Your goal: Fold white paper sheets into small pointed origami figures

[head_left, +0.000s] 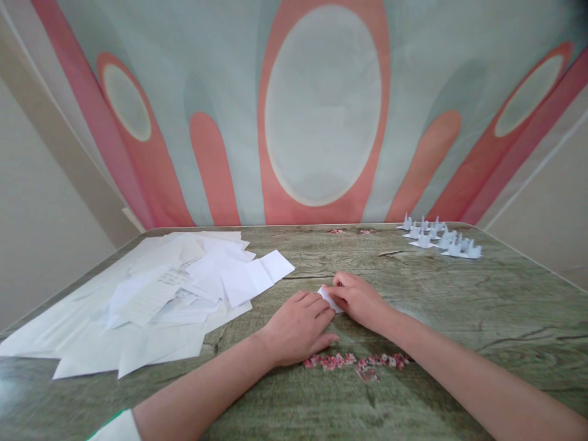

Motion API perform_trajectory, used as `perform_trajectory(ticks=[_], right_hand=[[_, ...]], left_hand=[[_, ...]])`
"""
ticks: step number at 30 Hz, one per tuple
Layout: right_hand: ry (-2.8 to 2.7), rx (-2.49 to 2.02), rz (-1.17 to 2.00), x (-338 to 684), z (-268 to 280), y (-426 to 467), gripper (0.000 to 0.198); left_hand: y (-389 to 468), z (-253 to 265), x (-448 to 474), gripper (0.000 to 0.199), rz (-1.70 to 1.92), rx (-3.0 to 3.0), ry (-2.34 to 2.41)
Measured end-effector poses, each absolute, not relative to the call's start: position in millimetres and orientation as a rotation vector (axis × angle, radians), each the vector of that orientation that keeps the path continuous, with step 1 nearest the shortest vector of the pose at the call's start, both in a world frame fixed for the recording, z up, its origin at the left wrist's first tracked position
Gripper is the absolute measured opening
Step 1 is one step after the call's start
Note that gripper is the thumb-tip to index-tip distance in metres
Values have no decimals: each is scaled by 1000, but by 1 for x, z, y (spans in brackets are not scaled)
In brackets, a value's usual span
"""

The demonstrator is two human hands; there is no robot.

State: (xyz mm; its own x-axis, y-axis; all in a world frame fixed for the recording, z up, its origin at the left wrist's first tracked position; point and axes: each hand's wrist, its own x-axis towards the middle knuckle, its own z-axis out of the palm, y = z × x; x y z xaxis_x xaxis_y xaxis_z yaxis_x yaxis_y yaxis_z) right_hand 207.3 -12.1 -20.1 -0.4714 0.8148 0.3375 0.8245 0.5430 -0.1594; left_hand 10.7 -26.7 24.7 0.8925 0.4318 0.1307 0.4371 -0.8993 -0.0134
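A small folded piece of white paper (pixel 329 298) lies on the table between my two hands, partly covered by fingers. My left hand (pixel 301 327) rests flat on the tabletop, its fingers stretched toward the paper's left edge and its thumb apart. From the other side my right hand (pixel 361 300) has its fingers curled, with thumb and forefinger closed on the paper's upper right part. The exact folds under the fingers are hidden.
White paper sheets (pixel 151 343) lie in a loose heap on the left, with smaller paper squares (pixel 257 275) at its right side. Several folded paper cranes (pixel 422 240) stand at the far right of the wood-patterned table (pixel 459 343). A patterned backdrop (pixel 248 122) rises behind.
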Motion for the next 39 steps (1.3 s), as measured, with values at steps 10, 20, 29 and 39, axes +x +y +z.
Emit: perform_trajectory(ticks=[10,20,29,39], right_hand=[[-2404,-1343,-30,208,-22,-12,26],[-2373,-1334,-26,208,-24,-11,30],[-2397,-1334,-27,208,-20,-14,29],[-2398,-1353,-29,208,-20,-14,30]], left_hand=[[-33,23,14,46,-149,-2984,-777],[-36,29,6,42,-168,-2935,-846],[-36,39,-14,40,-109,-2942,-928],[-39,48,-20,47,-39,-2934,-986]])
